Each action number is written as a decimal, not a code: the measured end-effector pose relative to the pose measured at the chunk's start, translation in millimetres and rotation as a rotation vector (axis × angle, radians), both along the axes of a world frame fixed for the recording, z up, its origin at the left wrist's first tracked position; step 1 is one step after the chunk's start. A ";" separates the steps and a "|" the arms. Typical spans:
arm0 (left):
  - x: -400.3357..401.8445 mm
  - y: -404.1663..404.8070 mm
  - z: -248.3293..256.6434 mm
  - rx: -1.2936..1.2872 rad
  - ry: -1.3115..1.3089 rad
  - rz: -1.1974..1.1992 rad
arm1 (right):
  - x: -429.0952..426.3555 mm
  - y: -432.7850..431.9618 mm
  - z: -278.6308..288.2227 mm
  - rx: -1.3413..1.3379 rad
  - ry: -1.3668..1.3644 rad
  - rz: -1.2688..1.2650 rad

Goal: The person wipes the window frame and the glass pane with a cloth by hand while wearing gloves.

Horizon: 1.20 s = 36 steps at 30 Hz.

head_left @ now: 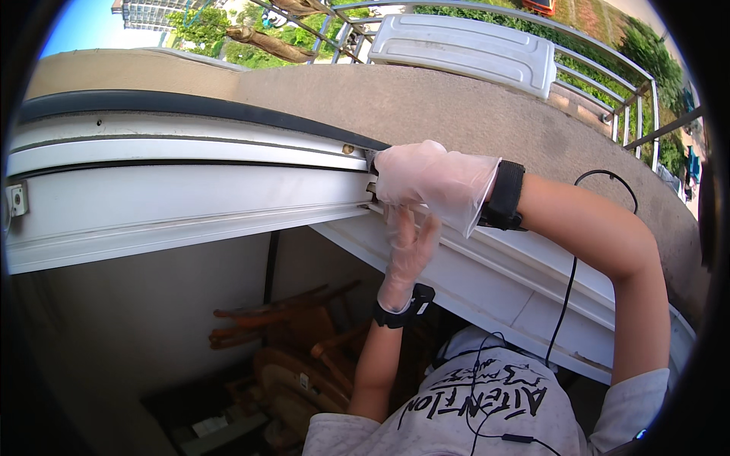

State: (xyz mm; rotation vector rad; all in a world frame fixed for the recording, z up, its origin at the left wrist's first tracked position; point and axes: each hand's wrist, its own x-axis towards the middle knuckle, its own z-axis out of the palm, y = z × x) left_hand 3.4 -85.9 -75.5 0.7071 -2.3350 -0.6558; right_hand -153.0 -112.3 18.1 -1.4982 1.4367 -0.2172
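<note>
My right hand (434,181), in a clear disposable glove with a black strap at the wrist, reaches in from the right to the corner of a white window frame (188,191). Its back hides most of its fingers; a small dark grey piece (372,161) shows at their tips, and whether they grip it cannot be told. Just below, my left hand (408,245), gloved and strapped likewise, points upward with fingers apart, slightly blurred, near the white sill track (456,242). Nothing shows in it, though its fingertips lie partly behind the right hand.
Outside are a concrete ledge (319,91), metal railings (604,43) and a white outdoor unit (465,51). A black cable (564,302) runs over the sill beside my right arm. Wooden chairs (274,319) stand indoors below. A small metal fitting (18,199) is on the frame's left.
</note>
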 end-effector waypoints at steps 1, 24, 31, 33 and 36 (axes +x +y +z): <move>-1.8 4.3 0.9 0.174 0.061 0.087 | -4.1 2.1 2.2 -0.058 0.030 0.054; -13.7 13.5 25.1 0.516 0.202 0.199 | -102.8 31.7 -19.6 0.015 -0.073 -0.223; -11.5 9.1 24.0 0.525 0.136 0.214 | -75.7 24.2 -35.5 0.012 -0.209 -0.313; -11.9 8.4 23.3 0.495 0.078 0.212 | -59.4 21.1 -50.5 -0.271 -0.279 -0.215; -8.1 4.4 18.9 0.392 -0.022 0.145 | -44.4 18.1 -48.1 -0.398 -0.021 -0.043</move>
